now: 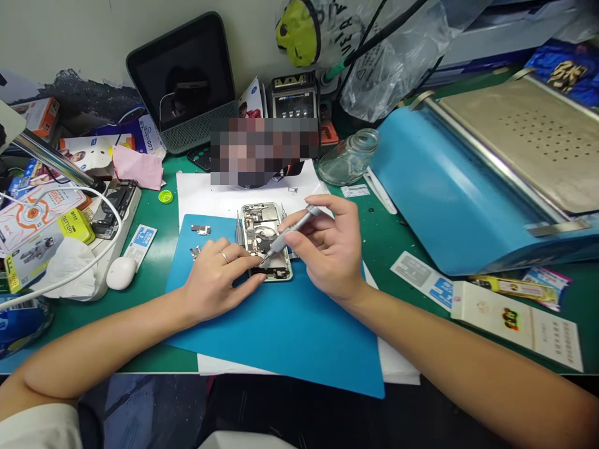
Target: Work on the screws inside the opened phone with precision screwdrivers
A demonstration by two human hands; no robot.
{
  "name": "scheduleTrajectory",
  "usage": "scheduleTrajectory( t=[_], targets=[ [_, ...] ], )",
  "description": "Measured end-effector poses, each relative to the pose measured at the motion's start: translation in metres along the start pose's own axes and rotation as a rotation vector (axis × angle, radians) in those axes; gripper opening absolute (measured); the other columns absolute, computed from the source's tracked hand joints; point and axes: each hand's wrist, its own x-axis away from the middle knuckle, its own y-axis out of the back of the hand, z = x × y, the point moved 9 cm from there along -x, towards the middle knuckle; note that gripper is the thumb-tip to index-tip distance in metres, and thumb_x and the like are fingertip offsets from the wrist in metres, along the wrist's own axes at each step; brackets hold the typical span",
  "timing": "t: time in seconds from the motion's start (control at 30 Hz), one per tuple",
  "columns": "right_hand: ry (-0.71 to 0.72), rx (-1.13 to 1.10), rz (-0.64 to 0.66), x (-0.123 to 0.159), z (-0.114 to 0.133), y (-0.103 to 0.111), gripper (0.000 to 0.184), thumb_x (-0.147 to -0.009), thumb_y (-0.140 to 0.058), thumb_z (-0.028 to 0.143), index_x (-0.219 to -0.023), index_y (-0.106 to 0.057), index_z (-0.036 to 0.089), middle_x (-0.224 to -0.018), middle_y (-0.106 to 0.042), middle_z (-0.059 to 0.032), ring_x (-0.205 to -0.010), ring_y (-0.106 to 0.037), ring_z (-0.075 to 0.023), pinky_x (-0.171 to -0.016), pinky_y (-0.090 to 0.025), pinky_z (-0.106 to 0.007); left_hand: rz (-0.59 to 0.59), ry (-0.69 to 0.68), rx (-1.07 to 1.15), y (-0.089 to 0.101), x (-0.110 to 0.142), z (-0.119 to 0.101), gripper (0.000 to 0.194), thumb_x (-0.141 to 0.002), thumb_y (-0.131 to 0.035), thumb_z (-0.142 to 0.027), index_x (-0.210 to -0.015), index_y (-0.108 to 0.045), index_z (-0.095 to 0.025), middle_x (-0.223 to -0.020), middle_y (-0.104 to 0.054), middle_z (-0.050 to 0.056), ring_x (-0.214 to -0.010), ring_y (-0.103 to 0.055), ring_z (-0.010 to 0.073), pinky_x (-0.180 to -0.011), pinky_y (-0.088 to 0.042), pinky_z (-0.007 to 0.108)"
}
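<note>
An opened smartphone [264,232] lies face up on a blue mat [299,330], its inner parts showing. My left hand [218,274], with a ring on one finger, steadies its lower left edge, index finger and thumb on the phone. In my right hand [330,249] is a slim silver screwdriver [297,227], slanted, its tip down at the phone's lower part beside my left index fingertip. Small metal phone parts [201,230] lie left of the phone. Another thin tool [239,231] stands along the phone's left side.
A glass jar [349,159] is tilted behind on the right, near a blue machine [449,187] with a perforated plate. A dark-screened display [182,81] stands at the back. Boxes [37,206], a white cable and an earbud case [120,273] crowd the left. A flat carton [515,324] lies right.
</note>
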Motion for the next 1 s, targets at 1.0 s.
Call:
scheduleTrajectory(
  t=[1.0],
  targets=[
    [0.086,0.06,0.026,0.003,0.008,-0.002,0.038,-0.092,-0.072,0.025,-0.123,-0.052,0.032,-0.093,-0.071,0.0011,-0.07,-0.071,-0.0143,-0.062,-0.063,-0.027,0.028,0.023,-0.008,-0.005,0.0,0.003,0.028,-0.105,-0.058,-0.036,-0.093,-0.077,-0.02,-0.082,-0.075,0.003,-0.073,-0.057,0.0166,-0.068,-0.034,0.036]
  ],
)
